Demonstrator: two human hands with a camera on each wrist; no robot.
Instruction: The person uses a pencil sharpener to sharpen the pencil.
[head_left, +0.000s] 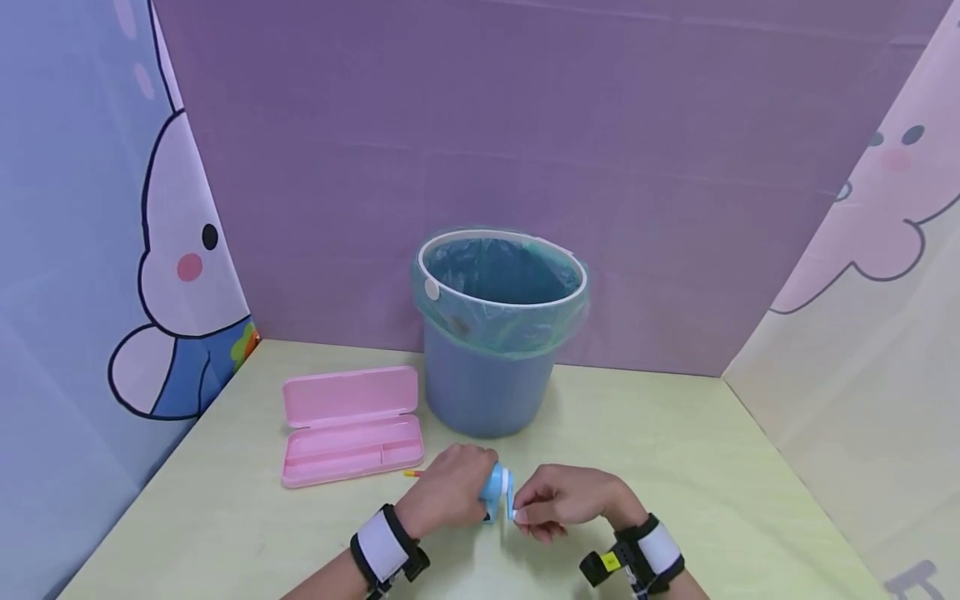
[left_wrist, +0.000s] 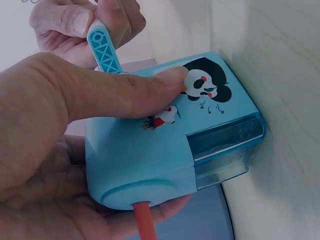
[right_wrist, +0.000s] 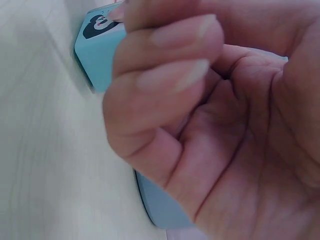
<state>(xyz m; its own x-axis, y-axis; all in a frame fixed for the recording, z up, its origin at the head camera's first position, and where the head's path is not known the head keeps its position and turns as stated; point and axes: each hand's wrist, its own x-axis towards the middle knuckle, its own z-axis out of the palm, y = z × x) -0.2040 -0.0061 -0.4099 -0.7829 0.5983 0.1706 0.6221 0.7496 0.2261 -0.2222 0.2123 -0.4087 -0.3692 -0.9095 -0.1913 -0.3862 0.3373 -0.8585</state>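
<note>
My left hand [head_left: 455,487] grips a light blue crank pencil sharpener [left_wrist: 140,155], the thumb lying across its panda-printed face. A clear shavings drawer [left_wrist: 225,150] shows at one end of it. From its side sticks a red pencil [left_wrist: 145,222], whose outer end shows left of the left hand in the head view. With thumb and fingers my right hand [head_left: 573,497] pinches the end of the blue crank handle [left_wrist: 106,50]. In the right wrist view the curled fingers hide the handle, and part of the sharpener shows behind them.
An open pink pencil case [head_left: 352,475] lies on the pale yellow table [head_left: 720,500], left of the hands. Behind them stands a blue bucket [head_left: 483,387] lined with a green bag [head_left: 498,329]. Purple cloth [head_left: 487,125] covers the back wall; printed sheets flank it.
</note>
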